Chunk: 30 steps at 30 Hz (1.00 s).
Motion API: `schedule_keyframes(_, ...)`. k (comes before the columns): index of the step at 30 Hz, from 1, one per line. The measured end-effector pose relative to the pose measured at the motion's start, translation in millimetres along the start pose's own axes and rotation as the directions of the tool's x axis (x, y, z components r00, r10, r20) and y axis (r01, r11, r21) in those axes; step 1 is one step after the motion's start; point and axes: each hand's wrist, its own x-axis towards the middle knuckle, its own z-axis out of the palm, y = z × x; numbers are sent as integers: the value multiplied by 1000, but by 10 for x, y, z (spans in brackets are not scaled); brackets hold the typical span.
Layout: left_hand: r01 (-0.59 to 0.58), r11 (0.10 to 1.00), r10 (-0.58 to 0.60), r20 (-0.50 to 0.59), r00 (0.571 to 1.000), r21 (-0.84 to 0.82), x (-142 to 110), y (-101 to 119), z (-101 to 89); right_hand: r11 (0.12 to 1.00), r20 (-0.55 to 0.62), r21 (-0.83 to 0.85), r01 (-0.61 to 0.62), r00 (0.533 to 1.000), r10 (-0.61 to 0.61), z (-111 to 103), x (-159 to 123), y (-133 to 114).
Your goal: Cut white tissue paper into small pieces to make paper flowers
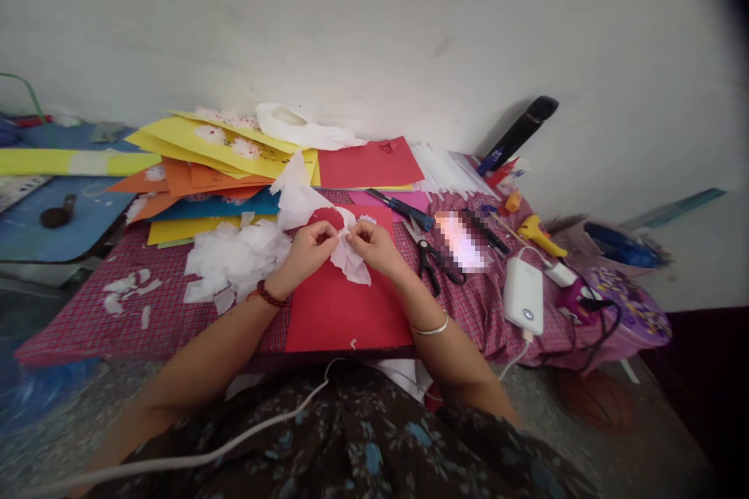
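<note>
My left hand (313, 251) and my right hand (374, 245) meet over a red sheet of paper (345, 316). Between their pinched fingertips is a crumpled piece of white tissue paper (352, 263), its loose end hanging down toward the sheet. Behind the fingers lies a dark red round patch (328, 217), partly hidden by the tissue and my hands. A heap of white tissue pieces (234, 257) sits left of my left hand. Another white tissue piece (296, 191) stands up just beyond it. Black-handled scissors (431, 261) rest right of my right hand.
Yellow sheets (222, 144) and orange sheets (181, 179) are stacked at the back left. On the right are a blue cutter knife (413, 212), a blurred bright rectangle (462, 240), a white power bank (523, 296) with cables and a yellow glue gun (539, 235). Tissue scraps (129, 288) lie left.
</note>
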Motion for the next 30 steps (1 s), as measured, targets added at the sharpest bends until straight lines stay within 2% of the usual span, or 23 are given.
schedule_keyframes(7,52,997,-53,-14,999,-55,9,-64,-37,999,-87,-34,25,996,-28,-6,-9,-30)
schedule_keyframes(14,197,978,-184,157,970,-70,17,-97,-2,991,-61,-115,75,995,-82,16,-44,-114)
schedule_keyframes(19,231,970,-212,206,955,-71,8,-148,15,998,-58,-49,42,997,-45,8,-26,-87)
schedule_keyframes(25,157,983,-152,54,987,-93,3,-55,21,999,-158,25,-29,987,32,26,-12,-83)
schedule_keyframes(27,142,987,-139,41,989,-78,4,-45,18,999,-142,43,-24,989,30,29,-22,-90)
schedule_keyframes(30,118,992,-117,32,993,-44,5,-63,10,998,-62,4,55,997,-55,14,-42,-84)
